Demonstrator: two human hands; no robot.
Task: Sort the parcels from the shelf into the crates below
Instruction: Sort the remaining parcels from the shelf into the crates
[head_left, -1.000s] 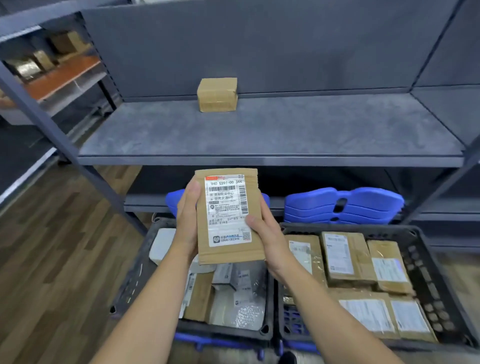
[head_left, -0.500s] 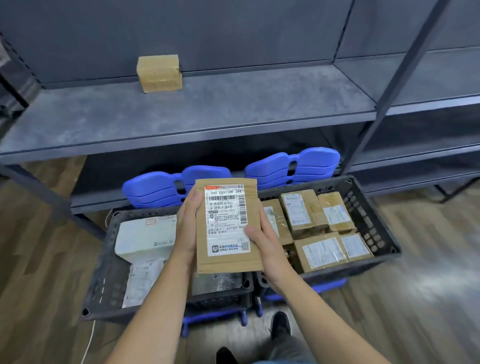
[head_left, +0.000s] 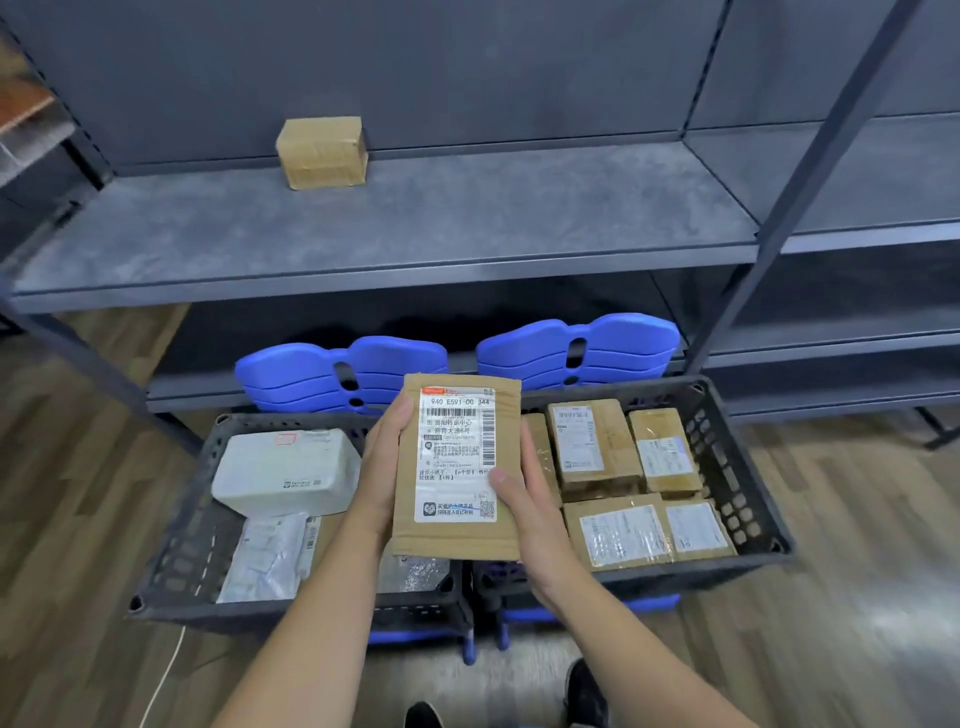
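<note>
From the head view I hold a flat brown parcel (head_left: 457, 467) label-up, my left hand (head_left: 384, 467) curled round its left long edge and my right hand (head_left: 524, 514) pinching the right one, with its long axis pointing away from me toward the shelf (head_left: 467, 223). It hangs over the adjoining walls of the left crate (head_left: 171, 561) and the right crate (head_left: 737, 493). The other brown parcels (head_left: 592, 441) lie to its right, so I judge my right hand nearer the drop. One small box (head_left: 322, 151) sits at the shelf's back edge.

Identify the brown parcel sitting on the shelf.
The small taped box, alone at the back of the shelf; the flat parcel is held, the rest lie in crates.
</note>
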